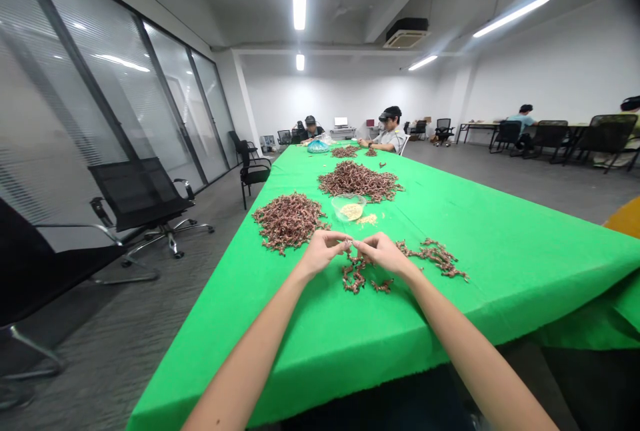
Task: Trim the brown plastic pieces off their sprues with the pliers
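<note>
Along the near end of the green cloth [500, 251], brown pieces [383, 286] lie scattered. Close by, the left hand [323, 252] and right hand [384, 252] meet at the fingertips; how tightly each closes, and on what, cannot be told. More pieces [441, 259] trail right. Beyond come a left heap [290, 221], a bowl [345, 201] of pale grains [352, 211], a far heap [359, 181] and two people [397, 140].

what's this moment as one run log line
left hand, right hand: close together; held: too small to tell; clear bowl: beyond hands, pale bits inside
</note>
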Tool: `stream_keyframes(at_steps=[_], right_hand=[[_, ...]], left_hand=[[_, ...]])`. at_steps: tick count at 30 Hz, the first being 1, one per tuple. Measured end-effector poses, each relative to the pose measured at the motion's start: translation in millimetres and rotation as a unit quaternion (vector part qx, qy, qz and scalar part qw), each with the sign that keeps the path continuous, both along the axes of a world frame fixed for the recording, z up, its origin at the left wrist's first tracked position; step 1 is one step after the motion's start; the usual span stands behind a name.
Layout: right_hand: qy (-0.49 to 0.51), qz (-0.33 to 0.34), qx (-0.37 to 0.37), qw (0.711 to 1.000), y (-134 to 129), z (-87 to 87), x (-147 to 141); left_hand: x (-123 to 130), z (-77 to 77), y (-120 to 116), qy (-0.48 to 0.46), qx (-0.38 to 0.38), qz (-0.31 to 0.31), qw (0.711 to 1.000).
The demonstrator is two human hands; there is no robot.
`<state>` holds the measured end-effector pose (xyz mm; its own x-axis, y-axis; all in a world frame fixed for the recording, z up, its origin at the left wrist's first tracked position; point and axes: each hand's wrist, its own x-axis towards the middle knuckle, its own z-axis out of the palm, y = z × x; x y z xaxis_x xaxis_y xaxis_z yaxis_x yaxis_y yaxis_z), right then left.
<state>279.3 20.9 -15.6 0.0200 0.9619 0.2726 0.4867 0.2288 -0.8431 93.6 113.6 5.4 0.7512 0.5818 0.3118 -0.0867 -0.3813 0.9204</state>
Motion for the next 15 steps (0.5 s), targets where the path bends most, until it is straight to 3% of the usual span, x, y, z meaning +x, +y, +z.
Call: stream_keyframes(at_steps=[9, 15], right_hand=[[0.002, -0.005, -0.007, 1.000, -1.1, 0.7, -1.1], [0.058, 0.023, -0.046, 0.997, -4.8, 6.7, -4.1]], left_hand=[[0.8, 2.3, -3.2, -0.020, 0.013, -0.004, 1.000], [0.7, 0.9, -2.0, -0.010, 0.031, -0.001, 0.999]])
